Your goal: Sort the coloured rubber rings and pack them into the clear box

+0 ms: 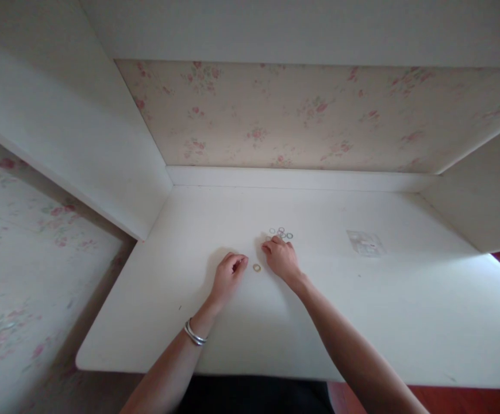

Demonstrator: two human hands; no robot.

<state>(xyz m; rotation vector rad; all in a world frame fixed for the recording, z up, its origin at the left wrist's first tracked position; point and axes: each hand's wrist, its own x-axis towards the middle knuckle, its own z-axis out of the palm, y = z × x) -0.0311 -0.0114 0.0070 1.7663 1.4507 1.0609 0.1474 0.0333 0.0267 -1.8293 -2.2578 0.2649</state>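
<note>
Several thin silver-coloured rings (281, 232) lie in a loose cluster on the white desk. My right hand (281, 257) is at the near side of this cluster, its fingertips curled together and close to the rings. Whether a ring is pinched there is too small to see. Between my two hands a gold-coloured ring (257, 268) lies flat on the desk, apart from the others. Just left of it is my left hand (229, 275), thumb and fingertips pressed together above the surface. What they hold, if anything, does not show. Silver bangles (195, 333) circle my left wrist.
A clear plastic bag (365, 243) lies to the right on the desk (383, 322). White side panels (116, 167) and a floral-papered back wall (293, 115) enclose the desk, with a white panel overhead. The near edge runs close to my body.
</note>
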